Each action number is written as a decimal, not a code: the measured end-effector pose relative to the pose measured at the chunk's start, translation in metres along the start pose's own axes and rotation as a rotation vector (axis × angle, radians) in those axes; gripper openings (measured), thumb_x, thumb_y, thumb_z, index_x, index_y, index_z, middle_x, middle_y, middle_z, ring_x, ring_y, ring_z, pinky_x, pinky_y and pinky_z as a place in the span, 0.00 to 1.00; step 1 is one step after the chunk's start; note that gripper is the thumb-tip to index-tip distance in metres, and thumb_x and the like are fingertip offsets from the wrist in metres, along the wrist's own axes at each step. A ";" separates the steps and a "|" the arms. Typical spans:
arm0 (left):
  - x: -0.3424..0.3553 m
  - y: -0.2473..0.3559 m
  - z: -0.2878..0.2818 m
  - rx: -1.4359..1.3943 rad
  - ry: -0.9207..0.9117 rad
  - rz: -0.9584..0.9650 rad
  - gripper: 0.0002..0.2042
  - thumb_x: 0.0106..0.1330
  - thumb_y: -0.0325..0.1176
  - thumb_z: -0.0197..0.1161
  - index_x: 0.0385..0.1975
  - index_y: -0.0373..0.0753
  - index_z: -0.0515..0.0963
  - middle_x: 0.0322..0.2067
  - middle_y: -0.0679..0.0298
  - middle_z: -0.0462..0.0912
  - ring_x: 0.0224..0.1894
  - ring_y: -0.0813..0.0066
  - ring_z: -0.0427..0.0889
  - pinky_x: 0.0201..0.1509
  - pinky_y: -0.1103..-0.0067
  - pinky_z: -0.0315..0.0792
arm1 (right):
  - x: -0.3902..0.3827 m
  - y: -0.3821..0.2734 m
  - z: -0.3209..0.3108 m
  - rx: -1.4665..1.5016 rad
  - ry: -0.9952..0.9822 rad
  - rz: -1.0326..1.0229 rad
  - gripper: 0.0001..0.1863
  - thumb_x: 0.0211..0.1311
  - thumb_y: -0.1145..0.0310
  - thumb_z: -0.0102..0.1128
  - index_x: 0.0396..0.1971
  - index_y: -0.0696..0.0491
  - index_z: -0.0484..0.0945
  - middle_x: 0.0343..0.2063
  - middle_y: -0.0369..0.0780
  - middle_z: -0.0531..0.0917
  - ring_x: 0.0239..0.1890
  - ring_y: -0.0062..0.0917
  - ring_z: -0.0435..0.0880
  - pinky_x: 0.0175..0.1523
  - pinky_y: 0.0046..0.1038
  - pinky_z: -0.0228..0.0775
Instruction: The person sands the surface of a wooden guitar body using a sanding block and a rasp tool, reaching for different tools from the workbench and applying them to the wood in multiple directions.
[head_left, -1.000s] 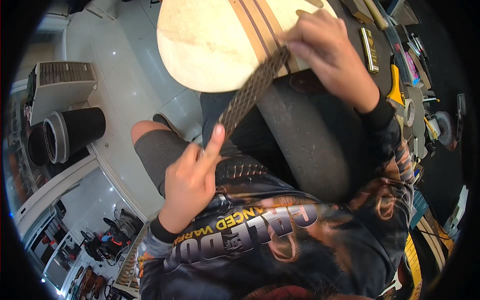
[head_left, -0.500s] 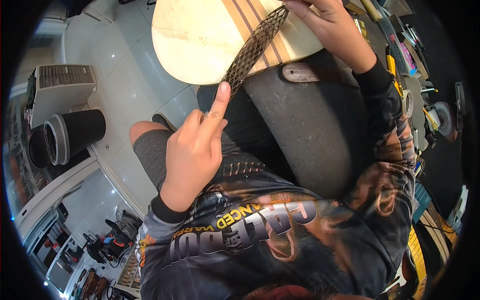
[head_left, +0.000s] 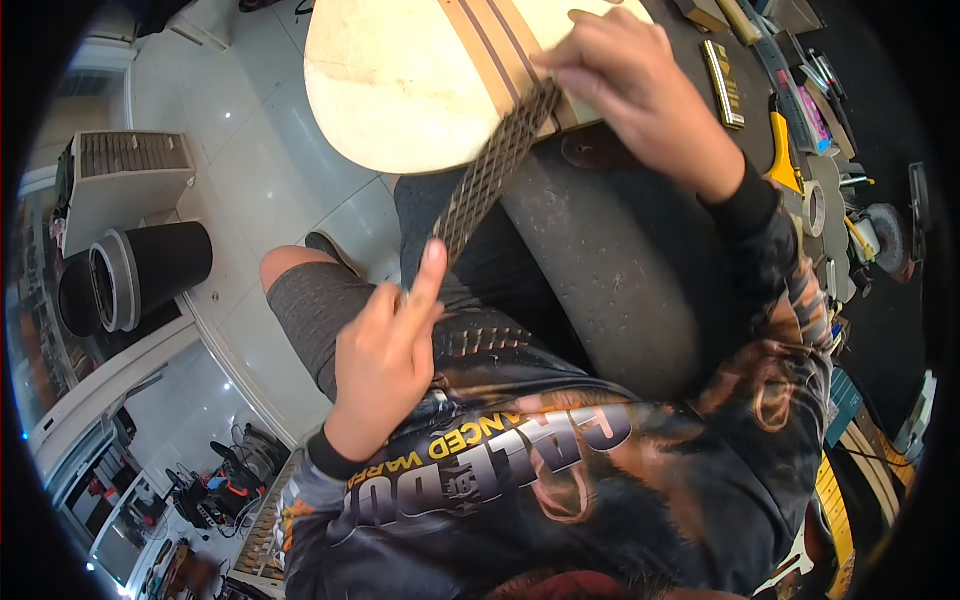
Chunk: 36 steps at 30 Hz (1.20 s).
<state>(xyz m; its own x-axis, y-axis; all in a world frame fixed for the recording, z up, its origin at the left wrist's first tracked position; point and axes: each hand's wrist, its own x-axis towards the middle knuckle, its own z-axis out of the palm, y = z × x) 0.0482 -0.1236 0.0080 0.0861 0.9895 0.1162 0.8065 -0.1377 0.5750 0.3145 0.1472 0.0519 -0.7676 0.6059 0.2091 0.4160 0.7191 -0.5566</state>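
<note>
A saw rasp (head_left: 495, 165) with an open lattice blade slants across the edge of a pale, rounded wooden board (head_left: 400, 90) that looks like a guitar body. Darker wood stripes run down the board's middle. My left hand (head_left: 385, 355) grips the near end of the rasp, with the index finger laid along it. Around the far end, over the striped part, my right hand (head_left: 640, 95) is closed; its fingers are somewhat blurred. A dark grey, speckled support (head_left: 600, 260) lies below the board, with a rounded brown wooden end (head_left: 595, 150) at its far side.
At right, a dark bench holds a yellow-handled tool (head_left: 784, 155), a tape roll (head_left: 814, 208), a brass-coloured box (head_left: 722, 85) and a round brush-like disc (head_left: 887, 240). Black bins (head_left: 165, 262) and a slatted cabinet (head_left: 130, 165) stand at left on the tiled floor.
Both hands and the rasp have come nearer to my body, sliding back across the board's edge. The brass-coloured box and the yellow-handled tool show more fully now.
</note>
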 end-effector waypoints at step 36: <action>0.021 -0.009 -0.004 -0.115 -0.006 -0.046 0.38 0.72 0.16 0.67 0.83 0.48 0.72 0.29 0.50 0.78 0.30 0.50 0.80 0.41 0.65 0.79 | 0.037 0.007 0.004 -0.058 0.164 -0.096 0.06 0.77 0.73 0.67 0.46 0.58 0.88 0.36 0.44 0.86 0.44 0.40 0.85 0.51 0.38 0.75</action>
<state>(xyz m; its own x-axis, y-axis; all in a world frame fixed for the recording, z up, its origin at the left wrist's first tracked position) 0.0407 -0.1017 0.0083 0.0545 0.9951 0.0825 0.7372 -0.0958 0.6688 0.2870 0.1736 0.0527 -0.7174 0.5773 0.3899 0.3758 0.7919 -0.4813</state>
